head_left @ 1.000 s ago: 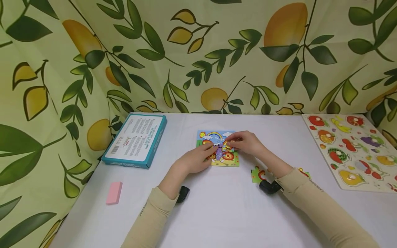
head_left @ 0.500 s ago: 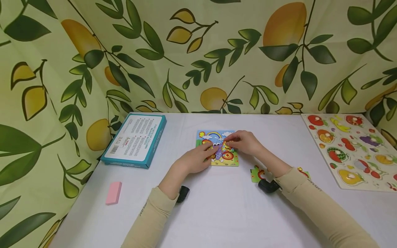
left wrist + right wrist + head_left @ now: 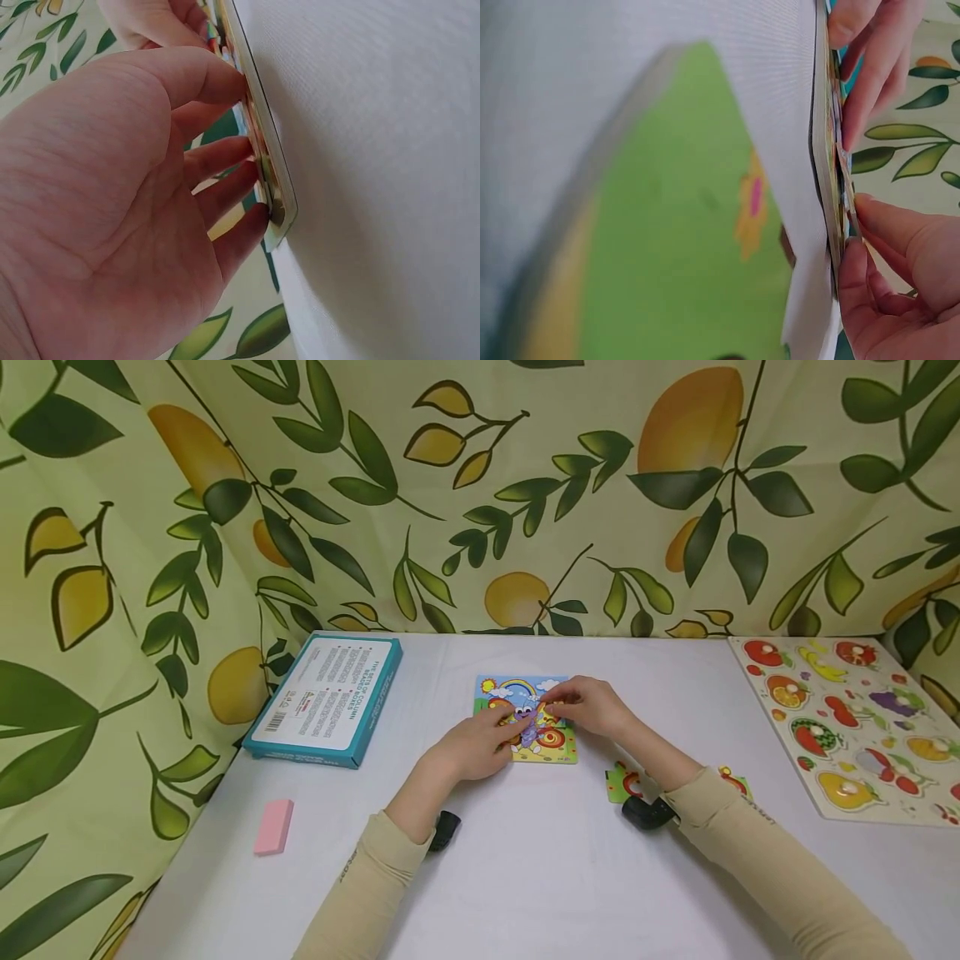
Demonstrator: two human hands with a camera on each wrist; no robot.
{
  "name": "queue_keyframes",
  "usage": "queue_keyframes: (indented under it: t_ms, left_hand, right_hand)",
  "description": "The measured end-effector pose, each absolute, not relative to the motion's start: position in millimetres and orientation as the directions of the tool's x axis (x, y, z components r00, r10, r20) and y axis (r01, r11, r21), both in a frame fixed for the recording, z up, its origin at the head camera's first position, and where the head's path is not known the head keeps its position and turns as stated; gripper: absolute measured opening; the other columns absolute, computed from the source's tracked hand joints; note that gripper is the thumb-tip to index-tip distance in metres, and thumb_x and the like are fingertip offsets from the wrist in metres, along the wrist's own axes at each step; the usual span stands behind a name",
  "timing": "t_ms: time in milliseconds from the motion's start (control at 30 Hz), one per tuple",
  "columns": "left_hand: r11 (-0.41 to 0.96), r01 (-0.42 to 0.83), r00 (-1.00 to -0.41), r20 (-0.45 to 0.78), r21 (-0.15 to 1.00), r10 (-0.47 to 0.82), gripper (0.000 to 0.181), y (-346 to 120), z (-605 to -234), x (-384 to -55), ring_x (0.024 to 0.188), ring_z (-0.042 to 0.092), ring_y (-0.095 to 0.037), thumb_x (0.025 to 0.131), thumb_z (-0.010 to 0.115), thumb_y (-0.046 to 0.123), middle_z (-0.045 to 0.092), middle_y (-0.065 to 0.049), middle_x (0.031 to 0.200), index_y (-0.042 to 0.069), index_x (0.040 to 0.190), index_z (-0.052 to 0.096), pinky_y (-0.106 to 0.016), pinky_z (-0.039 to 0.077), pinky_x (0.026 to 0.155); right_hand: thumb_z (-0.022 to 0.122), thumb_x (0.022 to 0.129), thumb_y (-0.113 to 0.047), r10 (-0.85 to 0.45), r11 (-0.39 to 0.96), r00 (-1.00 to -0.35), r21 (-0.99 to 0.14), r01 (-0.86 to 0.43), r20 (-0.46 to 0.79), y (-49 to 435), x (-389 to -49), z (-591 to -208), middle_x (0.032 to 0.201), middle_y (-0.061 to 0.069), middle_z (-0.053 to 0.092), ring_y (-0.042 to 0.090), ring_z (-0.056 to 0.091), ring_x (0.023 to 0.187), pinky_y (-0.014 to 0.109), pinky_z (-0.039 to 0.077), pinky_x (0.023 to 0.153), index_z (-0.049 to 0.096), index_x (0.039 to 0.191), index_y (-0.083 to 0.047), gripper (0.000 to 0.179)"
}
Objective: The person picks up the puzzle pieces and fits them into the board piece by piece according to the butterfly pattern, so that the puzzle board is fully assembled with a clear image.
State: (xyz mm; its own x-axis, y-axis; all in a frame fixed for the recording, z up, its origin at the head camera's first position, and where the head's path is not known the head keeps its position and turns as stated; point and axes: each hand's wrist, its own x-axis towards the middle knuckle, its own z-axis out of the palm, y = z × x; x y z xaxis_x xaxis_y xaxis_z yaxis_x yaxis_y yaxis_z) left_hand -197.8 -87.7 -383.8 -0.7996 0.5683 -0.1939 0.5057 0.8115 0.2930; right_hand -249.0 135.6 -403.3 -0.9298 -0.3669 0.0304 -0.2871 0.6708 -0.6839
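Observation:
A square jigsaw puzzle board (image 3: 564, 752) with a purple butterfly, a rainbow and a sun lies at the middle of the table. My left hand (image 3: 472, 747) rests over its left side; in the left wrist view the fingers (image 3: 232, 184) reach forward, tips on the board's face and edge. On the right side, my right hand (image 3: 596, 703) pinches a puzzle piece (image 3: 850, 191) between thumb and fingers. That piece tilts slightly off the board in the right wrist view, where a left fingertip touches its far end. The left palm hides part of the picture.
Loose puzzle pieces (image 3: 621, 783) lie under the right forearm, one green piece (image 3: 675, 225) close to the right wrist camera. A fruit peg board (image 3: 847, 735) stands at right. A teal-edged box (image 3: 326, 702) and a pink block (image 3: 274, 827) sit at left. A patterned curtain borders the table.
Both hands stay nearly in place. The right fingertips, with the puzzle piece, have shifted very slightly left over the board.

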Motion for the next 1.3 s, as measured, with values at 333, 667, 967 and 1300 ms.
queue_keyframes:
  t_ms: [333, 667, 967, 1300]
  left_hand:
    - [0.811, 0.510, -0.802, -0.182, 0.287, 0.568, 0.052, -87.8, -386.3, -198.8, 0.140, 0.032, -0.025, 0.100, 0.047, 0.020, 0.033, -0.008, 0.154, 0.023, 0.151, 0.038, -0.042, 0.031, 0.112]
    - [0.808, 0.520, -0.796, -0.187, 0.276, 0.576, 0.053, -87.9, -387.8, -199.6, 0.139, 0.033, -0.024, 0.100, 0.047, 0.020, 0.033, -0.007, 0.155, 0.024, 0.152, 0.036, -0.041, 0.030, 0.113]
    - [0.800, 0.529, -0.795, -0.167, 0.283, 0.584, 0.052, -88.9, -387.0, -199.0, 0.138, 0.034, -0.026, 0.100, 0.047, 0.019, 0.035, -0.008, 0.153, 0.022, 0.151, 0.038, -0.042, 0.032, 0.112]
    - [0.805, 0.523, -0.800, -0.165, 0.282, 0.577, 0.052, -88.2, -386.0, -198.2, 0.138, 0.034, -0.026, 0.100, 0.047, 0.019, 0.035, -0.008, 0.153, 0.022, 0.151, 0.038, -0.043, 0.032, 0.112]
  right_hand:
    - [0.070, 0.091, -0.019, -0.328, 0.696, -0.945, -0.679, -0.234, -0.011, 134.5, -249.9, -404.1, 0.094, 0.006, 0.063, 0.022, 0.050, 0.085, 0.032, 0.041, 0.073, 0.074, 0.106, -0.008, 0.019]
    - [0.071, 0.090, -0.022, -0.317, 0.687, -0.948, -0.695, -0.212, -0.023, 136.0, -249.7, -405.6, 0.088, 0.004, 0.061, 0.021, 0.049, 0.081, 0.031, 0.040, 0.070, 0.074, 0.103, -0.009, 0.018]
    - [0.071, 0.090, -0.018, -0.320, 0.687, -0.947, -0.695, -0.212, -0.028, 135.2, -251.5, -406.6, 0.087, 0.005, 0.058, 0.021, 0.048, 0.080, 0.030, 0.039, 0.069, 0.071, 0.102, -0.006, 0.016]
    - [0.070, 0.091, -0.017, -0.295, 0.708, -0.954, -0.683, -0.178, -0.058, 139.7, -250.9, -404.9, 0.094, 0.008, 0.059, 0.025, 0.049, 0.089, 0.033, 0.041, 0.075, 0.070, 0.100, -0.007, 0.013]
